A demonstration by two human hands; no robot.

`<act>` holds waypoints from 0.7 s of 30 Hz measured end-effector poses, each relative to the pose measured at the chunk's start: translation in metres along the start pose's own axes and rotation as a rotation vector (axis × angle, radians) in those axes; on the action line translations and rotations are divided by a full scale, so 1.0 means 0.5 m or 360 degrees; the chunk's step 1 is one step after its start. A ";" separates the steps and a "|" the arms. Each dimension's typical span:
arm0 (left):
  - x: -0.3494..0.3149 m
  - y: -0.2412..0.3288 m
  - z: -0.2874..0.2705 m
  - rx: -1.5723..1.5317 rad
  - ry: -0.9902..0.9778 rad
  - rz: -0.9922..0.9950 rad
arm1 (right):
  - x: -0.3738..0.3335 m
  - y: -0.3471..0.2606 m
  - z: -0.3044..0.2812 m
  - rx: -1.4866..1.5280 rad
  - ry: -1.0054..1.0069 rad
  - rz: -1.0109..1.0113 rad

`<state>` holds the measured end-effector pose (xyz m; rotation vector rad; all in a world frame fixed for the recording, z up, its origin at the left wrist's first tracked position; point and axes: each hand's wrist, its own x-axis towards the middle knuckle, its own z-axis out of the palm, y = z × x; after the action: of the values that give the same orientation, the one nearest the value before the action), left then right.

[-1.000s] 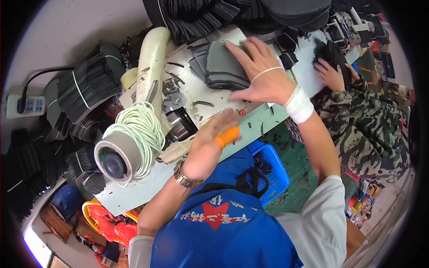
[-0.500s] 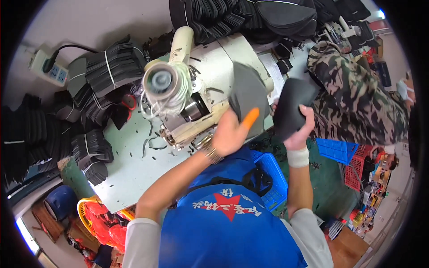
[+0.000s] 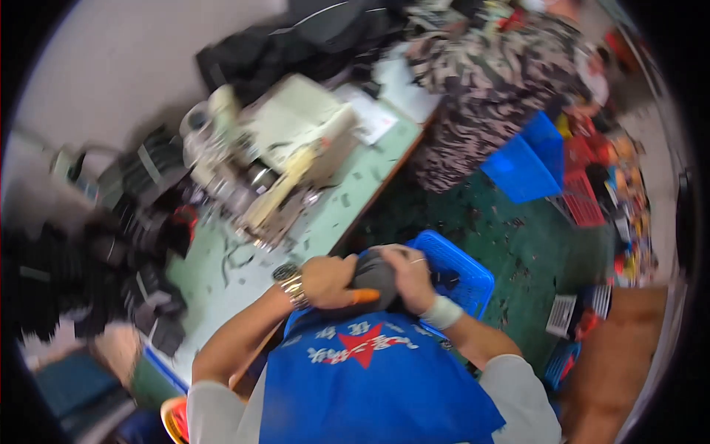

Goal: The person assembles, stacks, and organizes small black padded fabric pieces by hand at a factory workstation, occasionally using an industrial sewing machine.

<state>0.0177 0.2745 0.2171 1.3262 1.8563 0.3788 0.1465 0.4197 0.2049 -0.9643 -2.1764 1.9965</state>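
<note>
Close to my blue apron (image 3: 325,399), my two hands hold dark grey, rounded flat pieces (image 3: 375,274) of sheet material between them. My left hand (image 3: 330,283) grips their left side, its orange-covered thumb pointing across the lower edge. My right hand (image 3: 412,277) closes over their right side, fingers over the top. How many pieces are held is hidden by blur and the fingers. Beyond my left hand a cream sewing machine (image 3: 299,122) stands on the pale green worktable (image 3: 203,285), which is strewn with dark scraps.
A blue plastic basket (image 3: 470,285) sits just right of my hands. Tied stacks of dark pieces (image 3: 151,166) line the table's left side. At the far right is a person in camouflage clothing (image 3: 499,81), near a blue crate (image 3: 529,163) and a red crate (image 3: 584,200).
My hands came together and down toward my apron, bringing the grey piece from the machine and the dark bundle together. My view swung right, showing more of the floor.
</note>
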 end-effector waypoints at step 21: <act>0.217 0.322 0.211 -0.1898 -0.0456 -0.0059 | -0.149 0.283 -0.302 0.2632 -0.0343 -0.0077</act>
<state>0.1879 0.4149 0.2068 0.4661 1.0415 1.0064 0.3288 0.5176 0.1301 -0.3358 -0.0201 2.7463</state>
